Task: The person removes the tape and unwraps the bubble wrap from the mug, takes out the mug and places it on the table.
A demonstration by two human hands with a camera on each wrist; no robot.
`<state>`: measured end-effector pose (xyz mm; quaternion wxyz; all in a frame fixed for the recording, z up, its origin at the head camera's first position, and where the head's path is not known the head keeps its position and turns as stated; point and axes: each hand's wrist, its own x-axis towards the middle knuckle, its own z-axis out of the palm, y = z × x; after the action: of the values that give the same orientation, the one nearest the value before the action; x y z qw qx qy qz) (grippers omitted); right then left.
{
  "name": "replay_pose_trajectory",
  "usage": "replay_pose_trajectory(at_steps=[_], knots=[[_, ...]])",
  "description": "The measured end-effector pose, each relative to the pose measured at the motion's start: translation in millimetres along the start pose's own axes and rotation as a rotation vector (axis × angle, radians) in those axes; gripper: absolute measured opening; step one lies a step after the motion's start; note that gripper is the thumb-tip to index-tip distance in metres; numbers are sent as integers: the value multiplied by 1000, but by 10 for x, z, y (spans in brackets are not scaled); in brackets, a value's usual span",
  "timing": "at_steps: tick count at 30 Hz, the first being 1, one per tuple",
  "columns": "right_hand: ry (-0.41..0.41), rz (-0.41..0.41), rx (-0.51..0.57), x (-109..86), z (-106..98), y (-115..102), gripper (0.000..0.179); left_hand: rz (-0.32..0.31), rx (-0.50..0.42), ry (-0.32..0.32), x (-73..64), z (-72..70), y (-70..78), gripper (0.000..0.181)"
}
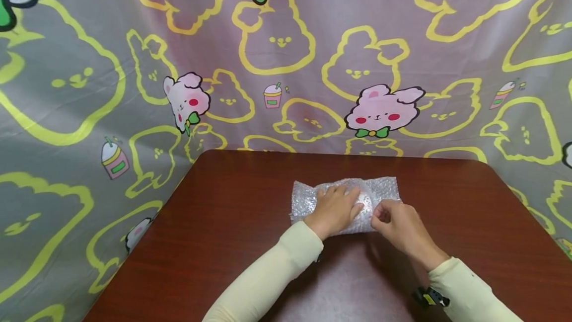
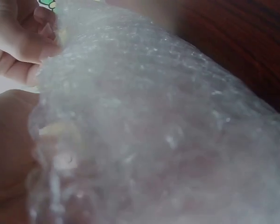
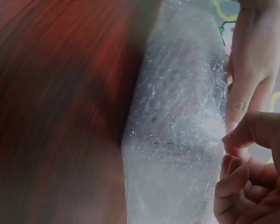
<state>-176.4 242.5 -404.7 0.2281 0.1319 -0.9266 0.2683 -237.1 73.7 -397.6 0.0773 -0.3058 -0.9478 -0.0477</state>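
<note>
A bundle of bubble wrap (image 1: pixel 305 201) lies across the table, crinkled and shiny, with flatter flaps at both ends. Something round and pale (image 1: pixel 365 204) shows near its middle, blurred by the plastic. My left hand (image 1: pixel 334 208) rests on top of the bundle with its fingers spread. At the bundle's near right side, my right hand (image 1: pixel 399 221) has its fingers curled and pinches the edge of the wrap. In the right wrist view the right thumb and fingers (image 3: pixel 252 163) meet at that edge. Whatever the bubble wrap encloses is mostly hidden.
The dark red-brown wooden table (image 1: pixel 214 222) has rounded far corners. A grey curtain (image 1: pixel 295 83) with yellow bear outlines and white rabbits hangs behind it and along both sides. A dark strap with a small device (image 1: pixel 431 297) sits at the right wrist.
</note>
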Motion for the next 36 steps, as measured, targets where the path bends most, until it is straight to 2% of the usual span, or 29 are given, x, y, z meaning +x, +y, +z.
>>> replay_pose_trajectory(at_steps=[3,6,12,16,19,22,29,33,36], knots=[[63,-90,-39,-17,19,-3,22,-4,-2,-3,25,-1,-1,38],[92,-209,-47,-41,35,-14,24,-16,-10,-11,59,3,-22,36],[63,-466,-83,-105,-20,8,22,-37,-17,-34,110,0,-83,35],[29,-574,-123,-169,-89,51,18,-32,-30,-50,128,-14,-97,36],[-11,-615,-136,-233,-105,89,20,-18,-49,-63,141,-19,-107,38],[-28,-640,-142,-295,-87,129,23,21,-74,-100,156,-33,-129,48],[-49,-669,-118,-407,-4,202,25,156,-41,-309,154,-169,-207,101],[-69,-681,-100,-471,48,230,30,210,-47,-412,151,-240,-266,111],[-102,-672,-91,-520,72,240,33,224,-105,-486,150,-283,-326,111]])
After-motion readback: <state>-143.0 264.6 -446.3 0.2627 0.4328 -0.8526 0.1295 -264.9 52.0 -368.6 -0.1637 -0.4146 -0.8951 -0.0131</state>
